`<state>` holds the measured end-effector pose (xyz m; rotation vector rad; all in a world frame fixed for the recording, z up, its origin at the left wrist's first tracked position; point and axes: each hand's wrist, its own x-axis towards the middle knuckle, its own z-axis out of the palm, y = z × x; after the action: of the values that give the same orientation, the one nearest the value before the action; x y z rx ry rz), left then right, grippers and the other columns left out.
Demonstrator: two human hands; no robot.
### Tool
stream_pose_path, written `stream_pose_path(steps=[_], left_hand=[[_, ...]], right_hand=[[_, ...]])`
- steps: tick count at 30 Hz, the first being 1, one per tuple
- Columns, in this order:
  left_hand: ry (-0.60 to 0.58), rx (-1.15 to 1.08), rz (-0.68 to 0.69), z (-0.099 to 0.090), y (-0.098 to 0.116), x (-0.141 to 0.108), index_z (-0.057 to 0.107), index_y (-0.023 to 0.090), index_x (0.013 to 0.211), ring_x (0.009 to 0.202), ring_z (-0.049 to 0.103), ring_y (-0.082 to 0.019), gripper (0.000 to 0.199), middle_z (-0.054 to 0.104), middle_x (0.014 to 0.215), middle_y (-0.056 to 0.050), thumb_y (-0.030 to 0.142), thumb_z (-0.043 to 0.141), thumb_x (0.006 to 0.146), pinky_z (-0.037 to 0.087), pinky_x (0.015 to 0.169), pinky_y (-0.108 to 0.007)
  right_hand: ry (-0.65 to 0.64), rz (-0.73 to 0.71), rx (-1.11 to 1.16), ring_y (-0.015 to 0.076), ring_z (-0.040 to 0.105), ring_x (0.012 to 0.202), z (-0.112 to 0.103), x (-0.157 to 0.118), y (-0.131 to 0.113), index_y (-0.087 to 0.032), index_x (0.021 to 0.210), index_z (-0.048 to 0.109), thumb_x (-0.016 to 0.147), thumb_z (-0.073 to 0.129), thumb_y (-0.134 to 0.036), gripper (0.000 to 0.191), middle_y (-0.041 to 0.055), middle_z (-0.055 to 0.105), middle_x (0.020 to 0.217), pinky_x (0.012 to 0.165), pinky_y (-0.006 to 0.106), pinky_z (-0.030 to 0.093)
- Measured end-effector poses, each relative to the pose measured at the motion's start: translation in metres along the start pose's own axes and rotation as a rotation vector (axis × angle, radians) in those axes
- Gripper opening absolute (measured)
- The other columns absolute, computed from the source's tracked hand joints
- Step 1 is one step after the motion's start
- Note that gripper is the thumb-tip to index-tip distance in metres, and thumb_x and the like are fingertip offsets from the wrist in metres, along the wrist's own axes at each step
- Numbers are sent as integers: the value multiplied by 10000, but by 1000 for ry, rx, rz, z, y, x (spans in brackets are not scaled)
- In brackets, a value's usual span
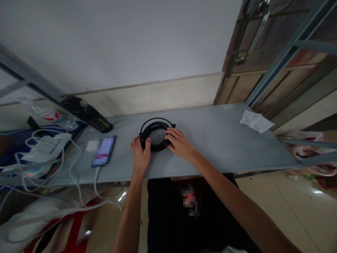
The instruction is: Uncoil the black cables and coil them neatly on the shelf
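Note:
A coiled black cable (158, 148) lies on the grey shelf top (210, 140) in front of me, with one thin loop standing out from the bundle at the back. A small black plug end (173, 125) sticks out at the coil's right side. My left hand (141, 151) is closed on the left side of the coil, thumb on top. On the opposite side, my right hand (180, 143) grips the coil with its fingers curled over it. The parts of the cable under my fingers are hidden.
Left of the coil lies a phone (104, 151) with a white cable plugged in. Behind it is a black tapered object (88, 114) with yellow lettering. A white power strip (50, 147) and plastic bottle (56, 117) sit far left; crumpled white paper (256, 121) lies right.

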<state>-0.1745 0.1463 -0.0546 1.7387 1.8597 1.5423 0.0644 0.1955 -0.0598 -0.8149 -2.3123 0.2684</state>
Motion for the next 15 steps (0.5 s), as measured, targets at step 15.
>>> stream_pose_path(steps=[15], left_hand=[[-3,-64,-67,6,-9,-2,619,188,1498,1506,596,-380,604,647,1559,-211,461,795,988,389,1349,-593]], right_hand=[[-55,-43,-13,348,422,1666,6,-3,-2,-219,1448,694,970,853,-678,681,154,689,1552,1417,654,163]])
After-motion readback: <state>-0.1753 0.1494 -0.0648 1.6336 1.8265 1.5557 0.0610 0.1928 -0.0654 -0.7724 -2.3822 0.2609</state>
